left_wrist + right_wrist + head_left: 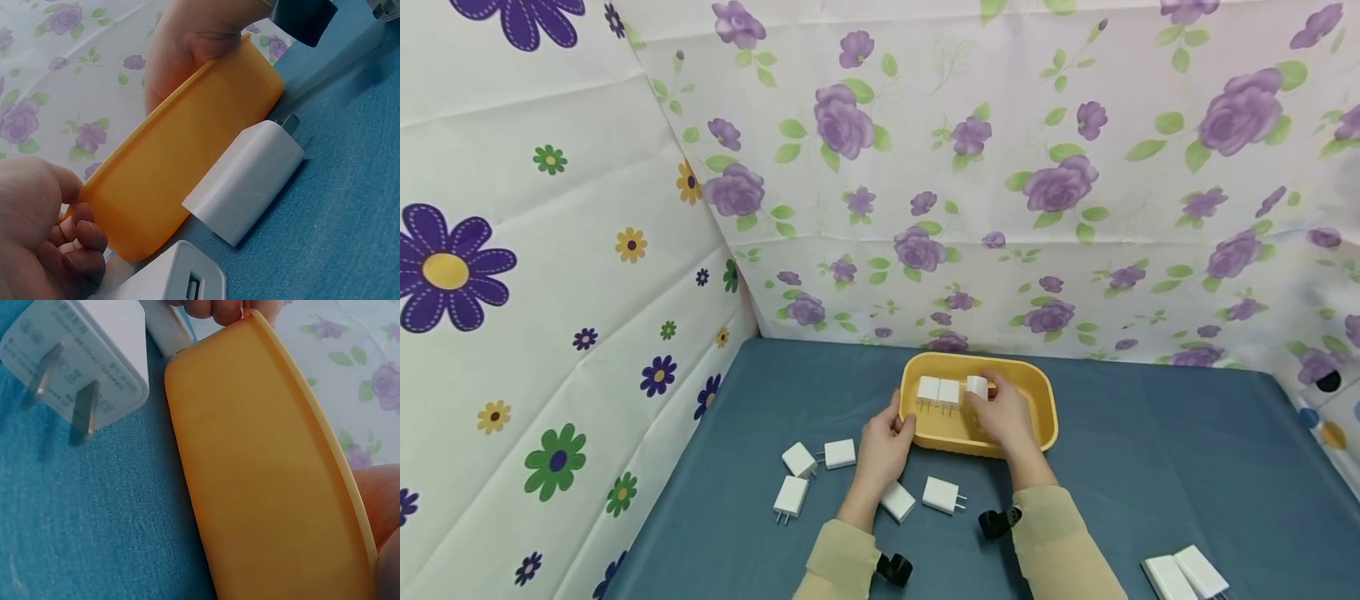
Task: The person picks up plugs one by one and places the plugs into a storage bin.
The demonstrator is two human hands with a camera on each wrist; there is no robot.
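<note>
A yellow plastic tray (1041, 417) stands near the back of the blue-covered table. Two white charger plugs (937, 391) lie side by side in its left part, prongs toward the front. My right hand (1006, 417) reaches inside and pinches another white charger (977, 386) between thumb and fingers. The left hand (883, 446) grips the tray's left rim, thumb and fingers on either side; the left wrist view shows this hand (50, 231) at the tray wall (169, 156). In the right wrist view the tray wall hides the held charger.
Several loose chargers lie before the tray: one charger (943, 495) near the middle, another (897, 501) beside the left wrist, and more at left, including one charger (792, 497). Two chargers (1183, 575) sit at the front right. Flowered cloth walls (925, 167) stand behind and left.
</note>
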